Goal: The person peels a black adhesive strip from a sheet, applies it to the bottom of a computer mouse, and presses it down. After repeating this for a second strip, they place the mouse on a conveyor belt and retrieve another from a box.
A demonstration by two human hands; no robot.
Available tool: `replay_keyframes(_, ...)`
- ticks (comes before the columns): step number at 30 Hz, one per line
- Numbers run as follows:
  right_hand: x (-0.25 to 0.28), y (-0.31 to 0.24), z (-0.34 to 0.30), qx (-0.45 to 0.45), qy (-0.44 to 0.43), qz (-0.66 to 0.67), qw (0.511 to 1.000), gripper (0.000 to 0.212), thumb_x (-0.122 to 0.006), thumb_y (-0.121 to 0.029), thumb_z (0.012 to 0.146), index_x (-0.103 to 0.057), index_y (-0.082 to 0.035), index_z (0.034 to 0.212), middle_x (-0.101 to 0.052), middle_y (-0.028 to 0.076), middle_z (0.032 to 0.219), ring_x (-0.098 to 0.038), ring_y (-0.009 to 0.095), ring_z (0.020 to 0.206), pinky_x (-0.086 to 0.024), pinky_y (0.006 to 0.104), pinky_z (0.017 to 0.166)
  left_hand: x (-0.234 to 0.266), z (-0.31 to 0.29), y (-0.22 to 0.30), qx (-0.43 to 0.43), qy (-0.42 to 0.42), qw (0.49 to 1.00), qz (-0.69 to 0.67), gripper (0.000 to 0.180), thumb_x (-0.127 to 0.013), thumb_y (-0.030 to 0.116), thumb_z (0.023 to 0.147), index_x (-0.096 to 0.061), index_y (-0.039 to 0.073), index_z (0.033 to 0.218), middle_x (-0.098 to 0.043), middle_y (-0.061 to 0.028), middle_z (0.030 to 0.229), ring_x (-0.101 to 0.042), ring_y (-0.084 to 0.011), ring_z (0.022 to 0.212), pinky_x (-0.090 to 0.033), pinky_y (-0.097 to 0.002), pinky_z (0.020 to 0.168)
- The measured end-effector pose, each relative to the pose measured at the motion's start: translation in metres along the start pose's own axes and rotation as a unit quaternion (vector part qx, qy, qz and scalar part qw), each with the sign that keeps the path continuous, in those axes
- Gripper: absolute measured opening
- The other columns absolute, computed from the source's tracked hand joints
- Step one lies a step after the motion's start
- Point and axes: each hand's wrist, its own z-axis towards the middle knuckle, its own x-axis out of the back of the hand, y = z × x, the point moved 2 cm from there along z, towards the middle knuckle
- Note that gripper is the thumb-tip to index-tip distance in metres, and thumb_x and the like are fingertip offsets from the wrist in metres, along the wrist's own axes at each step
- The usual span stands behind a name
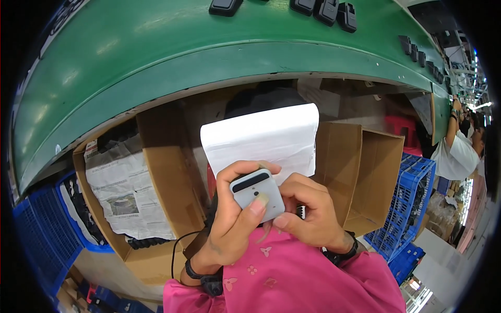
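Observation:
In front of my chest, my left hand (pixel 232 221) grips a small light-grey plastic casing (pixel 267 195) with rounded corners, a black strip along its far edge and a small dark hole. The left thumb lies across its upper face, and the fingers wrap round its far side. Close against the casing's right edge is my right hand (pixel 315 211), its fingers curled and its thumb by the near right corner. A small black-and-white thing (pixel 301 211) shows between those fingers, mostly hidden. Beyond both hands lies a white sheet (pixel 261 135) with a curled far edge.
A green workbench (pixel 172 52) spans the far side, with several black plastic parts (pixel 326 11) on it. To the left, a cardboard box (pixel 164 182) holds newspaper (pixel 120 188). Another cardboard box (pixel 378 177) and a blue crate (pixel 415 190) stand right. A person (pixel 456 156) sits farther right.

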Motion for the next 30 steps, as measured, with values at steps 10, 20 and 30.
replay_keyframes(10,0.014,-0.011,0.016,0.023,-0.005,0.000,1.000,0.021,-0.062,-0.008,0.082,-0.063,0.005,0.098,-0.053,0.004,0.075,-0.051,0.010,0.063,-0.039,0.0225,0.054,0.023,0.015,0.025,-0.020,-0.051,0.998,-0.010,0.051,-0.060,0.028,0.087,-0.038,0.004,0.126,-0.057,-0.0150,0.114,-0.057,-0.0199,0.100,-0.048,-0.0308,0.080)
replay_keyframes(20,-0.017,0.019,-0.005,0.155,0.168,-0.334,0.914,0.028,-0.071,-0.004,0.072,-0.066,-0.001,0.100,-0.055,0.009,0.077,-0.056,0.020,0.062,-0.045,0.0317,0.055,0.056,0.008,0.018,0.061,-0.097,0.987,0.111,0.063,-0.045,0.044,0.095,-0.030,0.006,0.143,-0.050,-0.0096,0.123,-0.051,-0.0177,0.107,-0.042,-0.0314,0.091)
replay_keyframes(30,-0.048,0.058,-0.025,0.194,0.165,-0.358,0.898,0.037,-0.072,0.002,0.069,-0.064,0.003,0.105,-0.053,0.008,0.085,-0.052,0.024,0.072,-0.044,0.0329,0.062,0.034,0.003,0.010,0.002,-0.058,0.998,-0.029,0.092,-0.030,0.071,0.087,-0.014,0.001,0.143,-0.046,-0.0177,0.113,-0.057,-0.0274,0.090,-0.050,-0.0337,0.062)
